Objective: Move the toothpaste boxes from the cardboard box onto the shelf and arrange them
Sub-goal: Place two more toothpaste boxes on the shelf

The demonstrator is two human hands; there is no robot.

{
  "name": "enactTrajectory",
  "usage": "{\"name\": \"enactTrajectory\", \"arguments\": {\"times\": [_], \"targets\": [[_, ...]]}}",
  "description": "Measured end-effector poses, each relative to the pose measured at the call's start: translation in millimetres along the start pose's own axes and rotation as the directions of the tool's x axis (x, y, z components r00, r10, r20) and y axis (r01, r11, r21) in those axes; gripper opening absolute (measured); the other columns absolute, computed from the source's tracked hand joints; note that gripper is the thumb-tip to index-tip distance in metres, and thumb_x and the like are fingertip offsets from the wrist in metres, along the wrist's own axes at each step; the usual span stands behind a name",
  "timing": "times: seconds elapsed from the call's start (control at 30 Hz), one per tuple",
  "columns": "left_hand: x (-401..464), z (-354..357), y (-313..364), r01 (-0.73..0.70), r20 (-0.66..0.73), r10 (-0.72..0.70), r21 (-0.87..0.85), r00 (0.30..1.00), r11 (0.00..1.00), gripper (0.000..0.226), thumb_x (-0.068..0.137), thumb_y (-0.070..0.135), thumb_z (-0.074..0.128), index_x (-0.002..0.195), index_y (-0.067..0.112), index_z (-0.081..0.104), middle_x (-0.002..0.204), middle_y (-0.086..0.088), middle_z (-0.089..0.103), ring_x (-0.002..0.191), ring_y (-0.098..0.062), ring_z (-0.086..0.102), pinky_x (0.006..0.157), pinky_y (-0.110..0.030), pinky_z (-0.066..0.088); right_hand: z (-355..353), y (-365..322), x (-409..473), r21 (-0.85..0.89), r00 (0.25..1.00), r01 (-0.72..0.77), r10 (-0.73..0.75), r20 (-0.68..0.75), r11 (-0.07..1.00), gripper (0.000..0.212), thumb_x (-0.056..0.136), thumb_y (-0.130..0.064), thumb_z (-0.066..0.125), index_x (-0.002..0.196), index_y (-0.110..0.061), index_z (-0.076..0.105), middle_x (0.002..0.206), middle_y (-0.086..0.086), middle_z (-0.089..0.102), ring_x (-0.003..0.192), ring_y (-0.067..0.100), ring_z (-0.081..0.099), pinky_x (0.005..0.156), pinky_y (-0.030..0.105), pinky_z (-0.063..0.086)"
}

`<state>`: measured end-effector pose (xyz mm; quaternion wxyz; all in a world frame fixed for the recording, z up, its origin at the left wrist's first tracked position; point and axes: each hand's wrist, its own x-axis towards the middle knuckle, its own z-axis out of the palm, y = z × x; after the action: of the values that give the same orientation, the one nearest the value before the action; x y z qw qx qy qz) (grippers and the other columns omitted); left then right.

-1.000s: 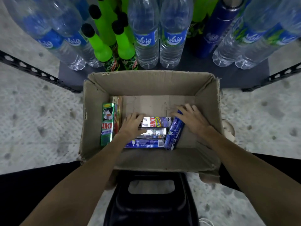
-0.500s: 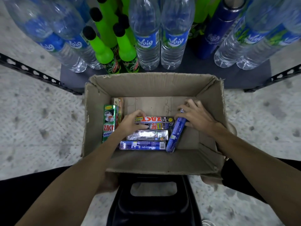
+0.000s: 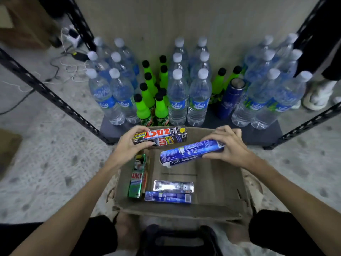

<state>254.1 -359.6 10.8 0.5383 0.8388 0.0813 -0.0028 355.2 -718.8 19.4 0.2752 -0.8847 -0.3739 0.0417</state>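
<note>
An open cardboard box (image 3: 217, 207) sits on the floor in front of the low shelf (image 3: 258, 135). My left hand (image 3: 129, 146) grips two stacked black-and-red Zact toothpaste boxes (image 3: 162, 136) above the box's far edge. My right hand (image 3: 228, 145) holds a blue Safi toothpaste box (image 3: 190, 153), tilted, over the box's middle. Inside remain a green Zact box (image 3: 136, 178) standing against the left wall with a thin box behind it, a silver box (image 3: 173, 186) and another blue box (image 3: 168, 197) lying flat.
The dark shelf carries several clear water bottles (image 3: 178, 100), green soda bottles (image 3: 161, 111) and a blue flask (image 3: 232, 97). Black perforated shelf rails (image 3: 55, 100) run diagonally on both sides. A black stool (image 3: 177, 241) sits between my knees. Cables lie at the far left.
Both hands have lifted out of the cardboard box, the left with the two Zact boxes, the right with the blue Safi box. The camera has tilted up toward the shelf.
</note>
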Motion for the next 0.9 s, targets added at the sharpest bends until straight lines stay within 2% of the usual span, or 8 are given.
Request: {"name": "enactTrajectory", "arguments": {"times": [0.1,0.23,0.4,0.47,0.6,0.7,0.8,0.9], "targets": [[2.3,-25.0,41.4,-0.076,-0.026,0.075,-0.047,0.997,0.996,0.04,0.081,0.018,0.083,0.117,0.014,0.065,0.117,-0.001,0.068,0.114,-0.018,0.064,0.101,-0.039,0.052,-45.6,-27.8,3.8,0.069,0.994,0.005,0.003,-0.111,0.998,0.05,0.074,-0.069,0.075,0.118,-0.045,0.067,0.11,-0.028,0.063,0.115,0.005,0.048,0.091,0.035,0.024],[3.6,-54.4,100.0,-0.191,-0.066,0.191,0.0,0.979,0.982,0.044,0.081,0.02,0.084,0.121,0.021,0.067,0.119,0.001,0.07,0.111,-0.021,0.067,0.098,-0.046,0.055,-109.7,-65.8,0.9,0.103,0.966,0.049,-0.021,-0.256,0.993,0.048,0.076,-0.054,0.083,0.12,-0.044,0.067,0.11,-0.023,0.066,0.114,0.009,0.051,0.092,0.037,0.028],[-2.7,-75.6,179.4,-0.384,-0.138,0.407,0.166,0.903,0.908,0.047,0.077,0.026,0.085,0.122,0.027,0.07,0.113,0.01,0.068,0.106,-0.014,0.066,0.096,-0.032,0.053,-179.1,-99.3,0.6,0.095,0.92,0.124,-0.079,-0.383,0.988,0.049,0.073,-0.046,0.089,0.117,-0.039,0.071,0.109,-0.017,0.067,0.109,0.017,0.055,0.093,0.054,0.041],[-6.8,-82.8,207.6,-0.433,-0.166,0.467,0.205,0.868,0.878,0.048,0.077,0.024,0.085,0.122,0.025,0.07,0.114,0.006,0.068,0.107,-0.015,0.065,0.095,-0.03,0.052,-204.9,-109.0,2.3,0.09,0.891,0.164,-0.108,-0.441,0.982,0.052,0.069,-0.039,0.092,0.116,-0.036,0.072,0.107,-0.013,0.07,0.106,0.022,0.056,0.093,0.057,0.043],[-14.8,-94.6,261.2,-0.529,-0.196,0.584,0.27,0.788,0.805,0.046,0.079,0.021,0.086,0.122,0.021,0.069,0.115,0.004,0.067,0.108,-0.02,0.064,0.094,-0.035,0.052,-255.6,-125.2,0.6,0.045,0.836,0.195,-0.142,-0.53,0.98,0.057,0.066,-0.038,0.092,0.119,-0.03,0.071,0.109,-0.005,0.071,0.106,0.024,0.055,0.096,0.053,0.045],[-15.3,-101.2,302.1,-0.576,-0.213,0.643,0.304,0.735,0.759,0.045,0.077,0.02,0.087,0.12,0.022,0.069,0.113,0.005,0.067,0.107,-0.02,0.065,0.093,-0.033,0.051,-292.7,-135.0,0.8,0.032,0.802,0.199,-0.144,-0.579,0.979,0.058,0.064,-0.032,0.089,0.119,-0.026,0.071,0.107,0.001,0.069,0.107,0.022,0.057,0.096,0.046,0.046],[-8.4,-106.5,337.7,-0.608,-0.214,0.677,0.309,0.704,0.731,0.044,0.078,0.02,0.087,0.119,0.022,0.069,0.113,0.004,0.067,0.107,-0.019,0.066,0.091,-0.027,0.051,-327.7,-140.2,3.9,-0.012,0.772,0.216,-0.179,-0.61,0.976,0.054,0.063,-0.029,0.089,0.114,-0.03,0.071,0.108,-0.002,0.069,0.108,0.02,0.057,0.095,0.041,0.046],[7.8,-108.5,370.1,-0.62,-0.223,0.671,0.261,0.707,0.74,0.043,0.08,0.022,0.085,0.119,0.024,0.069,0.116,0.006,0.069,0.108,-0.012,0.067,0.093,-0.021,0.051,-363.0,-137.9,10.1,-0.032,0.745,0.231,-0.198,-0.637,0.972,0.052,0.063,-0.033,0.087,0.112,-0.031,0.071,0.112,-0.01,0.069,0.113,0.015,0.059,0.098,0.027,0.046]]}}
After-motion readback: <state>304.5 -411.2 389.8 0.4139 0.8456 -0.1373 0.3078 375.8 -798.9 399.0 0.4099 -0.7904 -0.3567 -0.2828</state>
